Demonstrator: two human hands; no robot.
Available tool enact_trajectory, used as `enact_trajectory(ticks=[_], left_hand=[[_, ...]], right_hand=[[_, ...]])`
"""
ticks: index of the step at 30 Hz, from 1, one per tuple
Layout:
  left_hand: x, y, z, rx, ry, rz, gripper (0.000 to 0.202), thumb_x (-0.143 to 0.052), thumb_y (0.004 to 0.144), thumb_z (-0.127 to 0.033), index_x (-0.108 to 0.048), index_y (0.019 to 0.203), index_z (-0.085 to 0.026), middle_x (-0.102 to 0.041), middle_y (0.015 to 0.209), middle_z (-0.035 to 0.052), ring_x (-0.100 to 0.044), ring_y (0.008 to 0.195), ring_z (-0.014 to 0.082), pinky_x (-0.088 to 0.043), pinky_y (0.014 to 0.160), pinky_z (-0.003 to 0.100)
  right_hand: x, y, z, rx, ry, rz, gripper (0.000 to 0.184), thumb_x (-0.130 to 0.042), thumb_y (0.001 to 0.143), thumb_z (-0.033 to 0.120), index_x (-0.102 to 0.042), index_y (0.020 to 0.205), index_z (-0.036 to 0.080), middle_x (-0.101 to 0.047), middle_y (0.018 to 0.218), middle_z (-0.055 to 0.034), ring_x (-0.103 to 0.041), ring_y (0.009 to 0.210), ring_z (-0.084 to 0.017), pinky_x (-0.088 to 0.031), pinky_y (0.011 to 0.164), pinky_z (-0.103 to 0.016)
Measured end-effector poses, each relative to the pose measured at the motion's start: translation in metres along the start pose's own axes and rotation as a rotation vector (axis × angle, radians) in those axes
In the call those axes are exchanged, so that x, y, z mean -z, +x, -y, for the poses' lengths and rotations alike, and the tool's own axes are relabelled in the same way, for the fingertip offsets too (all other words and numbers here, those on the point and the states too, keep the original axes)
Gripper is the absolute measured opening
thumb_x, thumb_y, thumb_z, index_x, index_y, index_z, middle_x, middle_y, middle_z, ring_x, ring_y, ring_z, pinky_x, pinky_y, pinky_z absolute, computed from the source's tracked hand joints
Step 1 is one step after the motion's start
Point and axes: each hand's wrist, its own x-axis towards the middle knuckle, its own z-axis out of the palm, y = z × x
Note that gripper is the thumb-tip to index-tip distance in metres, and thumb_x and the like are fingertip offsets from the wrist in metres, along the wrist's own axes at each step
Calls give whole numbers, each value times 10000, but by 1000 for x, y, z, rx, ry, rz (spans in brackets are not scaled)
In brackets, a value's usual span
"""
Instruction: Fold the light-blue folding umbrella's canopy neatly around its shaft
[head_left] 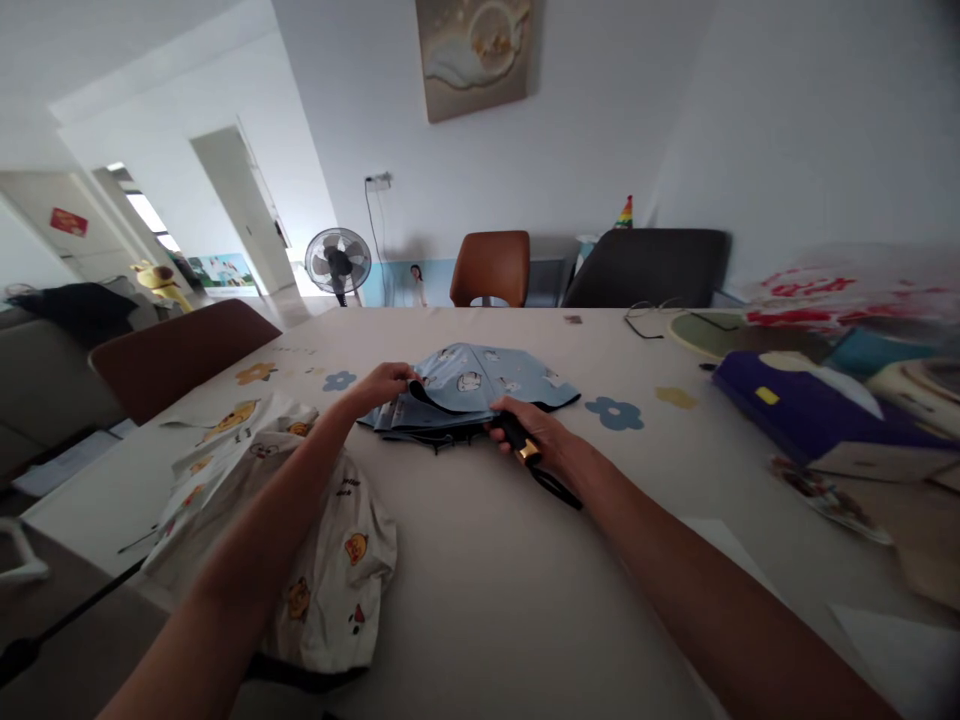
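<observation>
A light blue folding umbrella (480, 380) with cartoon prints lies half collapsed on the table (480, 600). My right hand (536, 440) is closed around its black handle with a gold band, the wrist strap trailing toward me. My left hand (382, 385) pinches the folds of blue fabric at the umbrella's left side. A second umbrella (300, 520), white with yellow cartoon figures, lies spread under my left forearm.
A purple box (795, 410) with tissue, glasses (649, 320) and a round mat (712, 335) sit at the right. Brown chairs (491, 268) stand at the far end and left (172, 350). A fan (337, 262) stands by the wall.
</observation>
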Motion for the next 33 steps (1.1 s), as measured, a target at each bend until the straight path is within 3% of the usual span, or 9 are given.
enact_trajectory(ticks=[5,9,14,16,20,24,29,33], left_hand=[[0,1,3,-28,52,29,136,-486,603,-170,-595,684,-158,-682,897,42,-592,909,168,-423,824,283],[1,2,7,-41,58,46,167,-455,587,-154,-592,681,-160,-685,901,39,-597,918,173,-437,805,285],[5,-1,6,-86,88,172,217,-435,514,-96,-612,616,-171,-688,909,27,-596,932,167,-424,823,259],[8,-2,6,-42,169,189,228,-433,496,-77,-628,567,-174,-694,839,19,-608,864,164,-431,783,242],[15,0,6,78,356,-20,205,-453,530,-92,-642,535,-170,-639,605,19,-581,696,175,-426,707,262],[7,16,1,51,324,-242,269,-437,654,-141,-678,773,-155,-655,780,46,-562,787,180,-403,743,272],[-16,61,-8,72,223,-200,172,-551,690,-244,-643,606,-125,-559,565,9,-520,637,151,-393,643,257],[-27,93,-14,139,138,-182,233,-599,698,-341,-655,635,-124,-528,509,-5,-487,560,128,-377,558,249]], right_hand=[[-5,-1,0,30,-57,-43,159,-560,809,242,-499,709,135,-541,540,4,-450,346,-61,-364,260,-155],[-5,-2,0,-51,-133,-38,179,-514,828,198,-491,665,130,-485,444,21,-412,308,-54,-350,262,-143],[-4,-2,-3,-31,-191,-29,187,-475,820,147,-538,649,104,-519,427,-7,-491,345,-89,-490,388,-196],[-3,0,-4,-10,-220,-50,184,-474,811,137,-555,651,96,-532,420,-14,-493,339,-95,-504,406,-209],[0,5,-6,-13,-273,-27,196,-478,810,175,-558,646,103,-473,359,17,-432,278,-86,-396,291,-178],[5,8,-7,-22,-285,-21,203,-475,814,200,-548,645,114,-464,359,26,-415,267,-76,-343,265,-164],[8,6,-7,-64,-256,13,180,-492,806,235,-542,669,129,-468,387,34,-432,285,-76,-350,281,-163],[7,4,-6,-79,-248,-7,169,-499,798,236,-536,673,130,-458,394,39,-432,289,-75,-334,274,-160]])
